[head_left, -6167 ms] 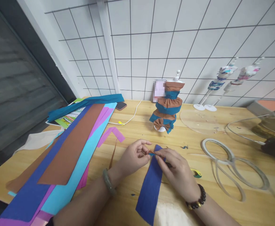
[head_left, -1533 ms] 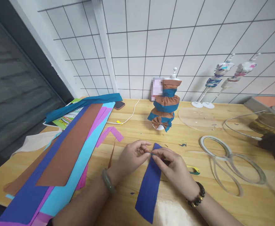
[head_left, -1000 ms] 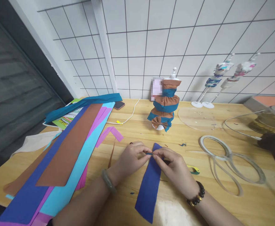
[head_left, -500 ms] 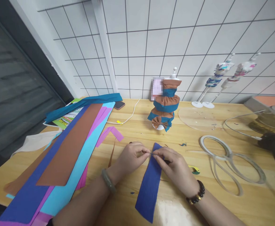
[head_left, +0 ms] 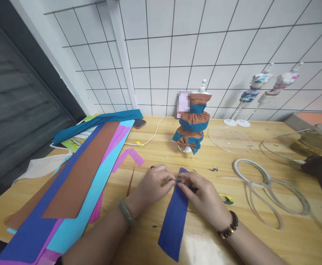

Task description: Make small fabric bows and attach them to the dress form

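A blue crepe strip (head_left: 173, 224) lies on the wooden table in front of me, its far end partly behind my fingers. Above it, my left hand (head_left: 157, 182) pinches one end of a thin, dark blue twisted piece (head_left: 178, 180). The other end is between the fingertips of my right hand (head_left: 202, 189). Beyond my hands stands a small dress form (head_left: 195, 123) wrapped in brown and teal bands, with a pleated bow low on its front.
Long brown, blue, cyan and magenta sheets (head_left: 86, 169) cover the left side. Rolls of tape (head_left: 251, 173) lie at the right, near a yellow-green cutter (head_left: 228, 199). Two more forms (head_left: 256, 86) stand at the back right. A phone (head_left: 139, 123) lies beside a white cable.
The fingertips of both hands have shifted slightly apart, and more of the thin twisted piece shows between them. The blue strip has stayed in place.
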Motion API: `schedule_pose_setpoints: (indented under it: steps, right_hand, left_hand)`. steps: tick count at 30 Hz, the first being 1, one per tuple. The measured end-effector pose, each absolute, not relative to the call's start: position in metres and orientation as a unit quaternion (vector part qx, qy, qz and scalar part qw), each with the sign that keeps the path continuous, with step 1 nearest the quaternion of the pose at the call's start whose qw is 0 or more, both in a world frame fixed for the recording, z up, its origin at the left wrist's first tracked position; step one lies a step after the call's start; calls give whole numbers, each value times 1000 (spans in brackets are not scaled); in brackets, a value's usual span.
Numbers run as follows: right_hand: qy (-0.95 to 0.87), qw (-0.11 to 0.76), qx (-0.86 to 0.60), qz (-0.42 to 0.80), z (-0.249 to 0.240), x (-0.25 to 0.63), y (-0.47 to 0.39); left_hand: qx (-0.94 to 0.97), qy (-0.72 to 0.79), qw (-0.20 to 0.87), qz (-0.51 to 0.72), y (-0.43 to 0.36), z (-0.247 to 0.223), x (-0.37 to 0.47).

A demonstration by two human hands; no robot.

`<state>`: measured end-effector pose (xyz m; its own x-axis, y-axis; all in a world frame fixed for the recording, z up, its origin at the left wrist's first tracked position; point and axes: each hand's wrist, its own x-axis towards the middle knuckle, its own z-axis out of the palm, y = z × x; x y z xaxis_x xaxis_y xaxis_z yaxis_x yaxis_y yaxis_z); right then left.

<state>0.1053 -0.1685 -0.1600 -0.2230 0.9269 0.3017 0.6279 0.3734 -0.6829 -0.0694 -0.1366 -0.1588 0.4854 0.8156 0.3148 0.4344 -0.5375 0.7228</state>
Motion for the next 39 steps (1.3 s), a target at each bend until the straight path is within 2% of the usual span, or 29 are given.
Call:
schedule_pose_setpoints:
  steps: [21, 24, 31, 39]
  right_hand:
    - [-757, 347, -504, 228, -161, 108, -168]
    - [-765, 346, -491, 235, -158, 107, -167]
    - [-765, 362, -479, 232, -158, 107, -168]
    - [-770, 348, -490, 217, -159, 107, -168]
  left_hand:
    - [812, 385, 294, 326, -138, -156, -69]
    - [792, 400, 330, 323, -140, -154, -69]
    - [685, 410, 507, 324, -140, -155, -66]
    - [667, 415, 523, 332, -139, -157, -67]
